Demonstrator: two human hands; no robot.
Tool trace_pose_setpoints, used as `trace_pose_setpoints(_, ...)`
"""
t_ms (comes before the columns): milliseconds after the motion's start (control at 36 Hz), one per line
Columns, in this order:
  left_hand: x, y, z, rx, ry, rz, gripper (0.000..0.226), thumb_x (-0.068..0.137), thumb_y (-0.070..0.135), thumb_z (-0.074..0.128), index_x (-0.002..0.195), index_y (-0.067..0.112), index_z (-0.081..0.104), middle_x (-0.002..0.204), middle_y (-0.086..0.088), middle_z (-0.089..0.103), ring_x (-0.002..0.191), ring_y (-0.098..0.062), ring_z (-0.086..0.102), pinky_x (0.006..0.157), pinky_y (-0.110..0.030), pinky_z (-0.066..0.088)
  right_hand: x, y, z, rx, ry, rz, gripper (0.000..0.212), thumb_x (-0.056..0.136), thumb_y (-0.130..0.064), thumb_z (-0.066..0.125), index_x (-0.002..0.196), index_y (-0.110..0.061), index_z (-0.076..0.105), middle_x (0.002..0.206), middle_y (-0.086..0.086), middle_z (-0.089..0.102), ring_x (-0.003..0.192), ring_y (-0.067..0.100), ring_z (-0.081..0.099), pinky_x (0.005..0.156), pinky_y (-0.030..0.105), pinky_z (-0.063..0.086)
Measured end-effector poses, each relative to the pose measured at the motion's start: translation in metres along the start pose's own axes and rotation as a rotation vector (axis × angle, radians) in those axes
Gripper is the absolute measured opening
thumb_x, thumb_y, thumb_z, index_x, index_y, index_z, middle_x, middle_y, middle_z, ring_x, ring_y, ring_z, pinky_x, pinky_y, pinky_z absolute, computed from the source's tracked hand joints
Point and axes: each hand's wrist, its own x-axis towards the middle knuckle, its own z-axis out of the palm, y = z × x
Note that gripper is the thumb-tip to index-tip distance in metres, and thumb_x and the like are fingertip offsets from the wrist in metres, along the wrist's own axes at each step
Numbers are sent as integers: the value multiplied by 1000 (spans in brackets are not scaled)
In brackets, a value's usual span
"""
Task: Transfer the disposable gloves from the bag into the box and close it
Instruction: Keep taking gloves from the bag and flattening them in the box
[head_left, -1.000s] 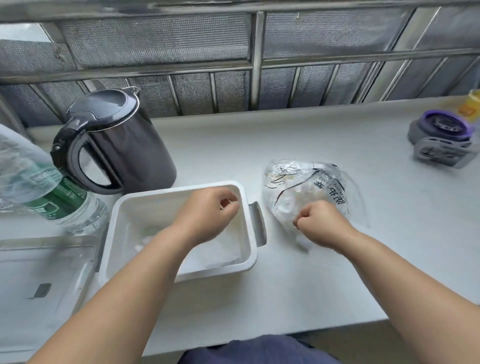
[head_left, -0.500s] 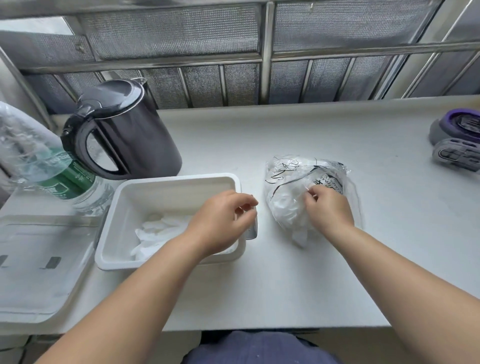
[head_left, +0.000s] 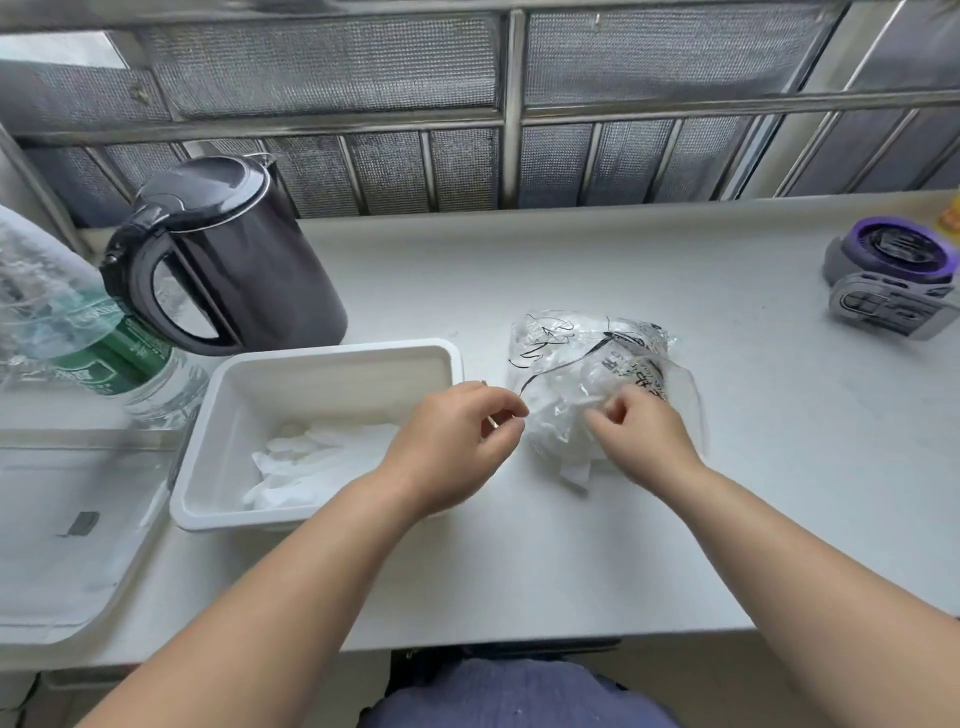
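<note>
- Table (head_left: 571, 545): white; carries everything listed.
- Box (head_left: 332, 358): white, open, no lid on it.
- Bag (head_left: 587, 364): clear printed film, crumpled, just right of the box, with white gloves inside.
- Right hand (head_left: 644, 441): fingers curled into the bag's near end, gripping it.
- Left hand (head_left: 452, 447): fingers pinched together at the bag's left edge; whether they hold anything cannot be told.
- Gloves (head_left: 311, 462): small heap already in the box.
- Step: probably emptying the bag.
- Next: steady the film and pull a bunch clear.

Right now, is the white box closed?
No, the white box stands open, with disposable gloves lying inside it.
</note>
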Motion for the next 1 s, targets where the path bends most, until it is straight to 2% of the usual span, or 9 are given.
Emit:
trace_pose_setpoints(56,-4,3,4,80,4,63,17,91,24,55,97,24,71,83,10,60,74,-10,58,74,-26,47,-4,5,5,-108,-121,8,18,87,-22,54,69,-19,51,75,0,57,79,24,54,62,29,40)
trace_pose_setpoints(111,-9,6,12,193,-55,146,26,92,27,46,102,21,69,91,0,65,84,-21,61,73,-34,49,-5,10,11,-230,-241,1,16,89,-18,52,101,-14,62,106,8,63,103,28,56,83,30,44)
trace_pose_setpoints(167,-14,12,25,325,-185,180,31,96,24,39,114,20,63,108,-2,62,96,-25,58,75,-35,48,-5,13,13,-269,-225,-39,46,88,-9,49,134,-9,44,133,13,50,123,29,46,97,31,38)
trace_pose_setpoints(222,-14,13,41,392,-301,167,34,99,20,35,128,22,53,125,0,54,109,-24,53,79,-36,48,-7,9,10,-230,-125,-111,59,87,-2,44,143,-13,31,143,11,39,131,26,37,103,30,31)
trace_pose_setpoints(417,20,10,79,418,-416,22,56,98,20,38,148,38,20,157,-12,7,143,-28,11,110,-41,30,-10,15,-16,-278,-48,-207,58,87,-1,42,141,-20,33,145,2,30,132,28,32,102,31,29)
trace_pose_setpoints(556,49,11,94,571,-471,-98,52,97,37,36,147,40,19,148,-16,26,139,-36,15,109,-45,30,-10,29,-27,-238,-11,-331,52,85,3,41,133,-15,44,146,5,33,132,26,35,106,35,32)
trace_pose_setpoints(667,52,9,98,646,-328,-121,39,97,26,36,135,19,42,137,-8,38,126,-29,33,98,-40,33,-9,36,-37,-198,41,-430,49,78,13,42,124,-1,50,134,14,45,127,32,39,101,24,27)
trace_pose_setpoints(861,39,18,78,237,-46,-42,26,93,29,49,98,19,72,105,1,64,104,-20,57,83,-33,47,0,31,-48,-121,-55,-386,75,86,7,42,149,-19,12,157,1,14,144,14,9,109,15,9)
trace_pose_setpoints(1000,46,15,50,129,72,-167,34,86,32,63,118,20,64,122,-1,58,116,-16,51,91,-23,36,3,15,-53,-204,-62,-388,81,89,-9,51,149,-33,3,158,-4,4,145,12,5,112,38,21)
